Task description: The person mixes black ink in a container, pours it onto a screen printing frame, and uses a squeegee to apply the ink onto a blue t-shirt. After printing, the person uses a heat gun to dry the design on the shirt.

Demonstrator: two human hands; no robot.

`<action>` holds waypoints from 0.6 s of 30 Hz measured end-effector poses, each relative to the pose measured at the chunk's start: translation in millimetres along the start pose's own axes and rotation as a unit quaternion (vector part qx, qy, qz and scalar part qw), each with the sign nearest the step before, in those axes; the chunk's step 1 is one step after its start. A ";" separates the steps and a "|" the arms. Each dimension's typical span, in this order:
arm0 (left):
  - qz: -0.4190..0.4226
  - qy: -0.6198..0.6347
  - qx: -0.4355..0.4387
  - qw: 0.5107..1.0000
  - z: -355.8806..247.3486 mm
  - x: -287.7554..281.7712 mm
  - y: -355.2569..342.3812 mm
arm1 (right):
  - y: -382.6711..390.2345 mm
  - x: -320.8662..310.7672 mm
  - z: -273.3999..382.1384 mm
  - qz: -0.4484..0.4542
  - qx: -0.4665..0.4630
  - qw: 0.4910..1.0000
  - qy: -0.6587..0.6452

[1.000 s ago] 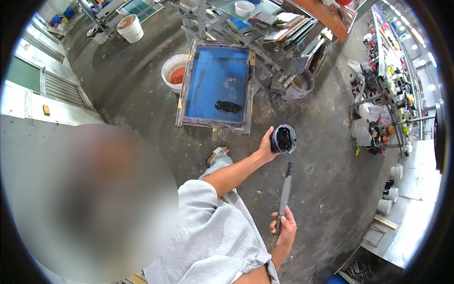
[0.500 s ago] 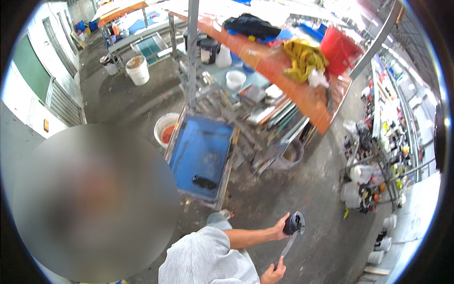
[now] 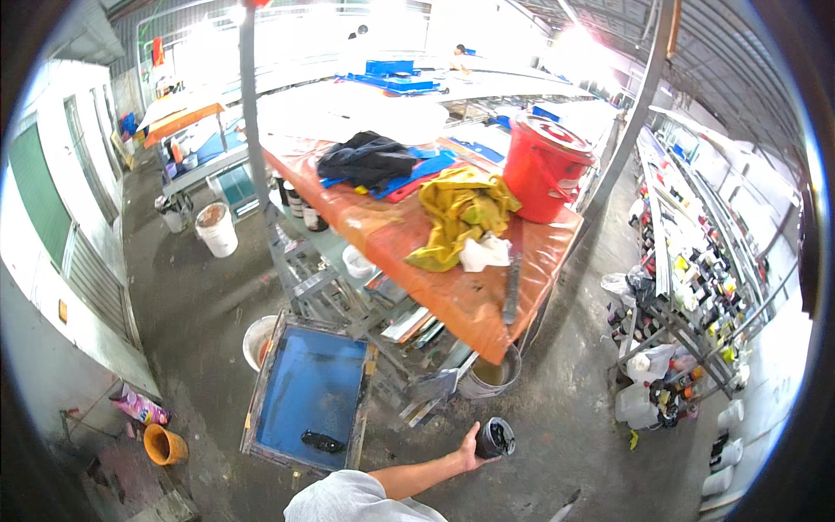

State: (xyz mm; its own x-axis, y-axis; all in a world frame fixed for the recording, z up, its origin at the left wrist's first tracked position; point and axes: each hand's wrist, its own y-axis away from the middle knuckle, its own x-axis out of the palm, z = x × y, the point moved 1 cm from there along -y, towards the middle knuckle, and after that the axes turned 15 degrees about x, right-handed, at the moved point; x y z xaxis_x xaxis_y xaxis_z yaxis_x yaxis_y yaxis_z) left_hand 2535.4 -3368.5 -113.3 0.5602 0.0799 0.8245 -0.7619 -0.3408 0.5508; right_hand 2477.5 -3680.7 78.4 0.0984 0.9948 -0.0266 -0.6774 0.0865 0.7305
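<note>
My left hand (image 3: pixel 470 448) is wrapped around a clear plastic jar (image 3: pixel 497 439) with black ink-like paste inside, held out over the floor. My right hand is out of view below the lower edge. Only the blade of a flat spatula (image 3: pixel 566 505) shows there, apart from the jar. Left of the jar, a framed blue printing screen (image 3: pixel 315 379) lies low down, with a black blob of paste (image 3: pixel 323 441) near its closer end.
Ahead stands a table with an orange cover (image 3: pixel 365 228), bearing a yellow cloth (image 3: pixel 461 213), dark cloth (image 3: pixel 365 161) and red bucket (image 3: pixel 548 170). A grey bucket (image 3: pixel 491 378) stands under its corner. Crowded shelves (image 3: pixel 696 261) line the right; an orange pot (image 3: pixel 165 445) sits left.
My view has lifted and shifted right, bringing more of the table in. The spatula has come away from the jar, and my right hand has left the view. My left hand still holds the jar.
</note>
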 end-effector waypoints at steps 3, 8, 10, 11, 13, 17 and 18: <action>-0.027 -0.001 -0.063 0.998 29.8 1.9 -3.4 | -76.9 -43.4 -22.7 -0.026 0.025 0.998 -0.058; -0.081 0.030 -0.137 0.987 89.5 -0.6 -48.8 | -121.3 -53.7 6.8 -0.075 0.145 0.981 -0.102; -0.100 -0.005 -0.137 0.985 98.2 32.4 -60.9 | -176.4 -81.8 -9.0 -0.070 0.156 0.978 -0.123; -0.109 -0.020 -0.133 0.985 102.7 49.7 -66.3 | -211.1 -97.1 -18.7 -0.064 0.161 0.976 -0.130; -0.055 -0.041 -0.121 0.990 113.0 71.9 -100.6 | -273.2 -124.9 -11.6 -0.061 0.167 0.975 -0.136; -0.003 -0.008 -0.044 0.999 127.8 123.1 -168.3 | -376.0 -131.2 50.3 -0.081 0.184 0.972 -0.120; 0.008 0.002 -0.064 0.998 131.3 145.7 -180.1 | -423.2 -156.0 64.3 0.060 0.210 0.961 -0.171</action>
State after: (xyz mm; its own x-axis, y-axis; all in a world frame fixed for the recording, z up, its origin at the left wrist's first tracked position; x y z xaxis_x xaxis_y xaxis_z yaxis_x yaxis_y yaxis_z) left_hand 2796.9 -3418.5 -109.4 0.5460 0.0789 0.8341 -0.8067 -0.2191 0.5488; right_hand 2795.7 -3875.9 -182.7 0.3205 0.9139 0.2490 -0.3517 -0.1293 0.9271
